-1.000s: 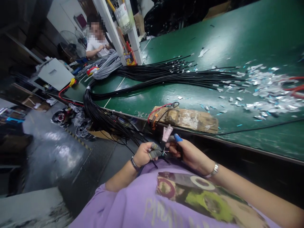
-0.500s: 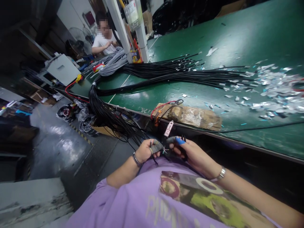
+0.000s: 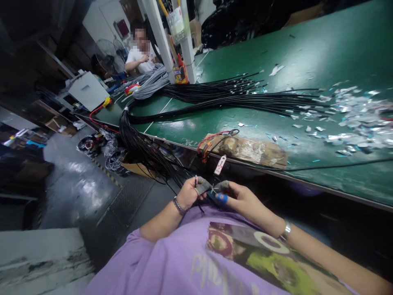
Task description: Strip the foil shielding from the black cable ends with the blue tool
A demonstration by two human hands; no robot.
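Head view, seated person at bench edge. Long green-topped workbench (image 3: pixel 276 49) fills upper right of frame. Purple printed T-shirt (image 3: pixel 172 266) fills bottom centre. Thick bundle of long black cables (image 3: pixel 215 96) lies across the bench top, bends at the L edge and hangs down toward the person's lap. Scatter of silvery foil and blue scraps (image 3: pixel 353 119) covers the bench at far R, beside the bundle's free ends. Flat brown tape-wrapped block (image 3: pixel 254 149) sits at the near bench edge w/ red and black leads on its L end; small pink-white tag (image 3: pixel 220 164) hangs just below it. Grey cable bundle (image 3: pixel 150 84) lies at the far L of the bench, next to two white upright posts (image 3: pixel 159 37); a second person in a white shirt (image 3: pixel 139 61) sits behind it.

Hands meet below the bench edge, above the lap. Left hand (image 3: pixel 187 194), beaded bracelet at wrist, grey finger cot (image 3: pixel 201 186) on thumb: fingers closed tight, pinching one thin black cable (image 3: pixel 195 180) near its end. Right hand (image 3: pixel 239 196), metal watch at wrist, blue finger cot (image 3: pixel 222 199) on one fingertip: thumb and forefinger pinched narrow on the fine bare strands (image 3: pixel 212 189) that stick out of the cable end. Fingertips of both hands nearly touch. A dark item under the R fingers is too unclear to identify.
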